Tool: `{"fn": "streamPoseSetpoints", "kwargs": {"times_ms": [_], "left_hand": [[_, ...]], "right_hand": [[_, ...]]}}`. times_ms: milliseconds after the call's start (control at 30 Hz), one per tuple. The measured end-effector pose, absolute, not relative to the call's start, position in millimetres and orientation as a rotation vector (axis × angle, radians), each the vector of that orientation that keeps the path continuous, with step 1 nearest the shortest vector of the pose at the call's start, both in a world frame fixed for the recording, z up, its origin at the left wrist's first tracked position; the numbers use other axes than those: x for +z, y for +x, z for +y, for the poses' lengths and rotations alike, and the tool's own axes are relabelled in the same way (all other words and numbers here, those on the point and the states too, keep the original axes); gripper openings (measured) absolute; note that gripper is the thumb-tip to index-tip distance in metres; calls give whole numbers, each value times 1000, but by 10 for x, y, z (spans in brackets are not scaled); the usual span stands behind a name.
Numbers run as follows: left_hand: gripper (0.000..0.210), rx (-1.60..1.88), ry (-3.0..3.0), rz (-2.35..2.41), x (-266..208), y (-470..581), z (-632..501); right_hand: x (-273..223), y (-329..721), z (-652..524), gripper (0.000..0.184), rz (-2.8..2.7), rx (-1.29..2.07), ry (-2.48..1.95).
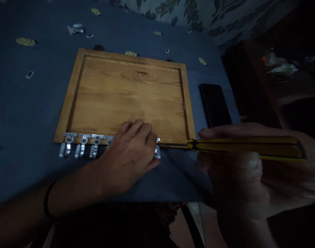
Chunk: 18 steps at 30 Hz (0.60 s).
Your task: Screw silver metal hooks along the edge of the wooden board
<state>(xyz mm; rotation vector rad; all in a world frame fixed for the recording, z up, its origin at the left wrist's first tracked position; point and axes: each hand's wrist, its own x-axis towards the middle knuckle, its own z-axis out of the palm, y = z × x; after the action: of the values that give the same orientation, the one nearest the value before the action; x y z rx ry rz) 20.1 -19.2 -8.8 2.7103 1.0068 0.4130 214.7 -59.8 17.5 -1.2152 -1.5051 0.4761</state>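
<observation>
A framed wooden board [131, 93] lies on the blue tablecloth. Several silver metal hooks [84, 143] sit in a row along its near edge, with cross-head screws in those at the left. My left hand [131, 155] is closed over that edge, its curled fingers hiding some of the hooks and what they touch. In my closed right hand [271, 175] is a screwdriver with a yellow and black handle [245, 147]. It lies nearly level, and its shaft points left along the near edge toward my left hand. The tip cannot be made out.
To the right of the board lies a black phone [215, 105]. A small group of loose metal hooks [76, 29] rests at the back left of the patterned tablecloth [30, 103]. The table's front edge runs below my hands. Blurred items stand in shadow at far right.
</observation>
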Motion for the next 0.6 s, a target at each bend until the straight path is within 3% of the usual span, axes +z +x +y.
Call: {"fn": "streamPoseSetpoints", "kwargs": {"times_ms": [267,600], "left_hand": [[27,393,2744,1020,-86,202,-182],[27,400,2738,1020,-88,205,-183]], "right_hand": [[179,2207,-571,21,-1606,455,-1177],[175,2205,-576,17,-1547,478,-1193]]}}
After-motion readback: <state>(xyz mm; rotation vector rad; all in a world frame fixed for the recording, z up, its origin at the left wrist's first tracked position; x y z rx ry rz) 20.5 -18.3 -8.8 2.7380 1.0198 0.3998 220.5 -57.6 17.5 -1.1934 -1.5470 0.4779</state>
